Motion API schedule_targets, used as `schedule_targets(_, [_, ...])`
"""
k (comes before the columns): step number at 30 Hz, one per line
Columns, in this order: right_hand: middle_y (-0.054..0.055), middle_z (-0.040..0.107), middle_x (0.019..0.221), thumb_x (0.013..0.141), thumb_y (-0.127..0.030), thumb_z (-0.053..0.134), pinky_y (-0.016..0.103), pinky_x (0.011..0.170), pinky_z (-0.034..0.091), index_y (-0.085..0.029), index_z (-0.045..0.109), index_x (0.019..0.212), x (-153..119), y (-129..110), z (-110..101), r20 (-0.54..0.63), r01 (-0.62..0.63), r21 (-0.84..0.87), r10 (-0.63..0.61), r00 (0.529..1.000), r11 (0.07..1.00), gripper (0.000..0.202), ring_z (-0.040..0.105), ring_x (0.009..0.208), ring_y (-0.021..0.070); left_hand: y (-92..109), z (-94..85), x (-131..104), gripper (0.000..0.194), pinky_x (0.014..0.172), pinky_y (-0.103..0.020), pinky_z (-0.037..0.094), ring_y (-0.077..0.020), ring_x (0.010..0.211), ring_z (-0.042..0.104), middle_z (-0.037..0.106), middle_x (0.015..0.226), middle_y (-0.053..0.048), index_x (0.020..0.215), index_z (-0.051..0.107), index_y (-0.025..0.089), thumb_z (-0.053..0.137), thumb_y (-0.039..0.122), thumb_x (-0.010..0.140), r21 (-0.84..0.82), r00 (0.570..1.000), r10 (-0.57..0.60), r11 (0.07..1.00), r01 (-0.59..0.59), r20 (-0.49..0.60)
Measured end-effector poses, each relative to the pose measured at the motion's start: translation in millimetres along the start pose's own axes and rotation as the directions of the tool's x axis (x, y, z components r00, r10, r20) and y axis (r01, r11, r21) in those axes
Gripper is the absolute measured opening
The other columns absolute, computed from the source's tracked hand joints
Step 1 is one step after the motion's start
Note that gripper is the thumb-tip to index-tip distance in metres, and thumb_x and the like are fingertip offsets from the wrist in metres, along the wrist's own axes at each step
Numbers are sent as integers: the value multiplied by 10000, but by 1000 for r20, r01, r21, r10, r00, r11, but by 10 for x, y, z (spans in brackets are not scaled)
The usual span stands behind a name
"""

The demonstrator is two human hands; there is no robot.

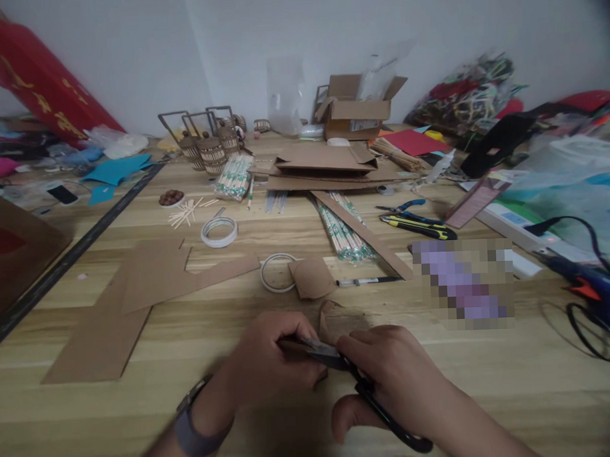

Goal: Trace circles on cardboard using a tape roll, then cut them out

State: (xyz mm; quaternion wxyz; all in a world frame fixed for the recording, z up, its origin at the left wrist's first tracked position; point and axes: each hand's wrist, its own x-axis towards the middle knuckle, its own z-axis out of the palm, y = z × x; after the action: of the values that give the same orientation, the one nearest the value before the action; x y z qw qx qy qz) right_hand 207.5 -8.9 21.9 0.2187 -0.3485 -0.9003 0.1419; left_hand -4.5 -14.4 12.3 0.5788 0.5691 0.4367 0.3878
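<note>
My left hand (pixel 277 353), with a watch on its wrist, is closed round a small brown piece of cardboard (pixel 295 346) that it mostly hides. In my right hand (pixel 390 369) are black-handled scissors (pixel 374 403), their blades reaching left to the cardboard at my left fingers. Just beyond my hands lies a curled cardboard scrap (pixel 338 319). A square cardboard piece (pixel 314 277) rests against a roll of tape (pixel 279 273), and a black-and-white pen (pixel 369 281) lies to its right.
Cut cardboard sheets (pixel 101 335) lie at the left. A second tape roll (pixel 219 231), wrapped stick bundles (pixel 342 230), pliers (pixel 409 203) and a yellow-black cutter (pixel 419 226) are farther back. A blue glue gun (pixel 595 298) with its cable sits at the right. An open box (pixel 358 118) stands behind.
</note>
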Motion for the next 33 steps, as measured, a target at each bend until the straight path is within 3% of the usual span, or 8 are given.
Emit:
schedule_targets(3, [16, 615, 500, 787, -941, 356, 318, 469, 189, -194, 620, 662, -8, -4, 7, -28, 9, -8, -10, 1000, 1000, 802, 554, 396, 153, 29, -14, 12, 152, 545, -271, 369, -162, 573, 525, 641, 595, 4, 603, 616, 203, 765, 232, 602, 125, 999, 17, 992, -21, 35])
schedule_targets(10, [5, 649, 535, 711, -878, 620, 318, 485, 226, -198, 619, 676, -14, 6, 5, -2, 30, -48, -30, 1000, 998, 681, 598, 434, 163, 105, -29, 11, 140, 531, -255, 350, -154, 561, 499, 600, 567, 7, 586, 591, 201, 714, 266, 591, 226, 999, -20, 974, 10, 41])
schedule_targets(22, [6, 620, 491, 884, -873, 307, 322, 464, 222, -196, 598, 646, 10, -8, 29, -61, 83, -46, -86, 994, 995, 775, 568, 394, 137, 140, -57, 17, 147, 524, -269, 327, -154, 555, 485, 582, 576, 11, 581, 568, 212, 689, 293, 598, 245, 996, -15, 970, -6, 84])
schedule_targets(33, [10, 639, 509, 872, -868, 381, 326, 468, 230, -194, 612, 650, 6, 9, 25, -32, 79, -62, -82, 996, 995, 746, 589, 407, 145, 154, -73, -5, 159, 509, -250, 300, -125, 541, 450, 555, 566, 40, 588, 562, 203, 707, 258, 623, 284, 996, -23, 959, -3, 90])
